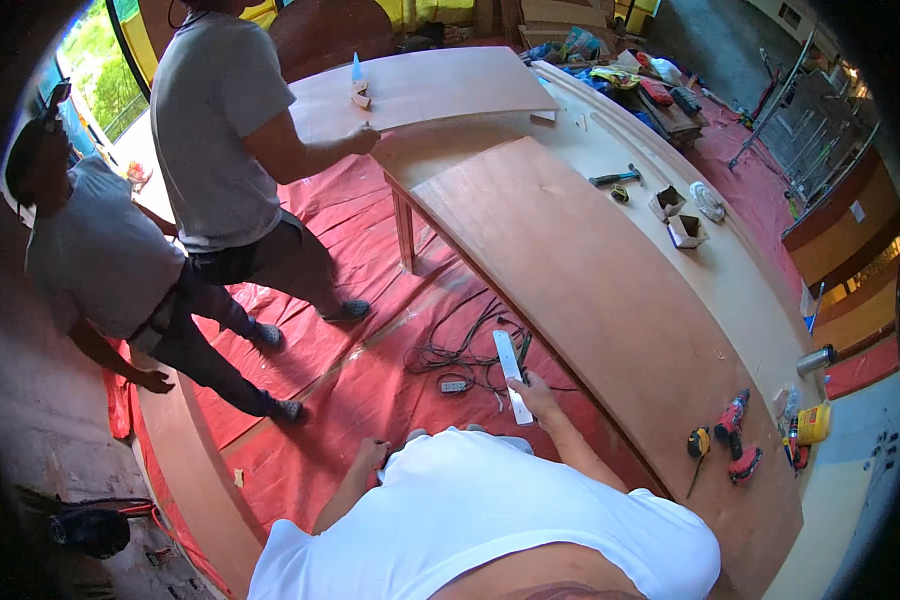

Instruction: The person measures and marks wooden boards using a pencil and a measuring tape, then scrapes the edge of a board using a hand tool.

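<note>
The pale flat bar (508,362) is pinched by its edge in the right hand (537,393); a loosened grip could drop it onto the cables (435,358) left of that hold (tripping hazards too). Left hand (373,455), further left: cannot tell its grip.

The long, flat white strip (510,358) looks smooth, plastic or metal unclear. The wrinkled red floor sheeting (340,425) resembles glossy plastic; the curved brown panel (610,300), smooth wood; the 2 open boxes (686,240), matt cardboard; the silver cylindrical flask (818,360), shiny metal.
</note>
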Available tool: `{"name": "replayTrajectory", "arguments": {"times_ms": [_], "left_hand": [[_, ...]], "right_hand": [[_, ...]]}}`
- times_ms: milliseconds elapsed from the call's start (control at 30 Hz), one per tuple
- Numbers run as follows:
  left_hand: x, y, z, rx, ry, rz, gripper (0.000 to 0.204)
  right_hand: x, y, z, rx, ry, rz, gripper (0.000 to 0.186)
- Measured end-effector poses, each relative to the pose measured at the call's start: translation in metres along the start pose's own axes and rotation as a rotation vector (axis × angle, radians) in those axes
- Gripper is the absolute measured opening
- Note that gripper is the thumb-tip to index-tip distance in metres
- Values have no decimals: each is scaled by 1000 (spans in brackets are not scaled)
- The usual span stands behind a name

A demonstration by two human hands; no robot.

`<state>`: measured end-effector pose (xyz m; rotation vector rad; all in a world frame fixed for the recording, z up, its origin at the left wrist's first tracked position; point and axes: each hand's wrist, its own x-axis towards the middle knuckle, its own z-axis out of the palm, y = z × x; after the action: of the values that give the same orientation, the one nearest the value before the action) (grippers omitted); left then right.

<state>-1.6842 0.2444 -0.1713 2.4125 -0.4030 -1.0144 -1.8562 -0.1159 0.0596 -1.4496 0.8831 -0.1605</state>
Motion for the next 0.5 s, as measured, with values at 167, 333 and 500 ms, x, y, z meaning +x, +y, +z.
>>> {"name": "replayTrajectory", "arguments": {"times_ms": [167, 333, 500], "left_hand": [[-3, -17, 7, -33, -37, -93, 27], [-10, -38, 9, 89, -69, -67, 27], [-12, -54, 11, 213, -108, -19, 26]], "right_hand": [[15, 18, -12, 7, 6, 107, 26], [20, 22, -13, 54, -60, 127, 24], [23, 20, -7, 103, -68, 109, 21]]}}
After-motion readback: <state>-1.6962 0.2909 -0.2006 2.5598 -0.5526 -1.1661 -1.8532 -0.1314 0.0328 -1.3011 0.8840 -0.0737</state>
